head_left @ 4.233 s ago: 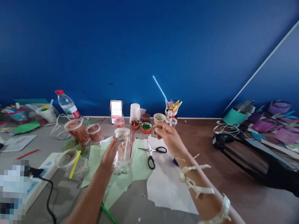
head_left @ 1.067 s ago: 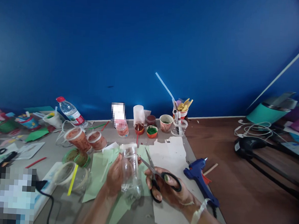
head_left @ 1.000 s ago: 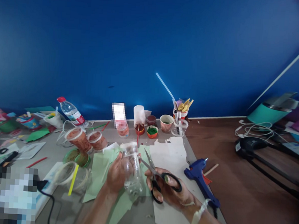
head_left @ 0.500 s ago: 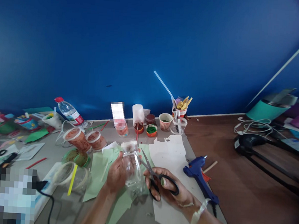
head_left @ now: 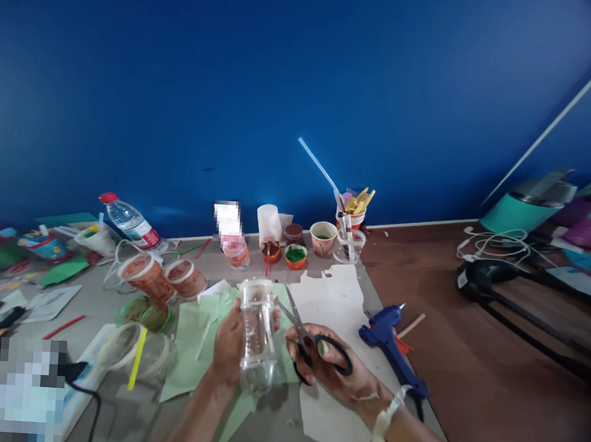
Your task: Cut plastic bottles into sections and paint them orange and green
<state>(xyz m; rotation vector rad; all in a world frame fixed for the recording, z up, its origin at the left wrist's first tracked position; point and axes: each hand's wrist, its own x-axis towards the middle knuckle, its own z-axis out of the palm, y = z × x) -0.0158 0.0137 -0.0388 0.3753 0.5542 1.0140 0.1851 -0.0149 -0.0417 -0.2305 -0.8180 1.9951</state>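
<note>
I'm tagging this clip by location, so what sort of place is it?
It looks like a craft workspace, though I can't tell whose: there's a blue plastic glue gun, a small round orange tub of green, paint-like material, and black-handled metal scissors in the right hand.

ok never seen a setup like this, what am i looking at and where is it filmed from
There's no machine: these are a person's own bare hands, filmed by one camera worn on their head, looking forward and down. The left hand holds a clear plastic container; the right hand holds scissors, blades apart. On the table are green paper, white paper, a blue glue gun and, farther back, a cup of green paint and a red-capped bottle.
</note>
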